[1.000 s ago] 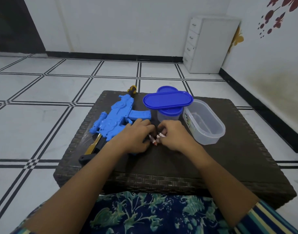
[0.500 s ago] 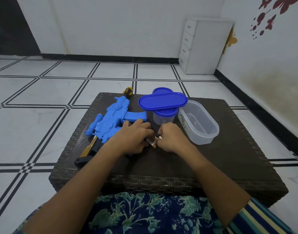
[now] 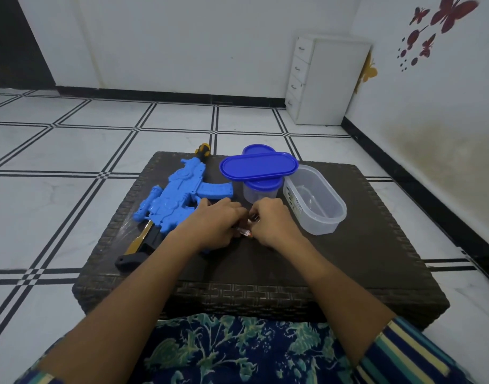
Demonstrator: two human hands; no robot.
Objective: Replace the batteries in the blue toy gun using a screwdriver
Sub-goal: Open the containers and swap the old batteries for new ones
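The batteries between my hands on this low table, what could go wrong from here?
1. The batteries are small and round; slipping from the left hand or right hand, they could roll off the table.
2. The long blue lid only rests on the small container, so a reaching knuckle might tip it.

Blue plastic gun [image 3: 179, 200] flat on its side at bench's left, muzzle away. Batteries [image 3: 244, 231], small with red-white ends, pinched between hands. Screwdriver's [image 3: 203, 149] yellow-black handle past the muzzle at far edge.
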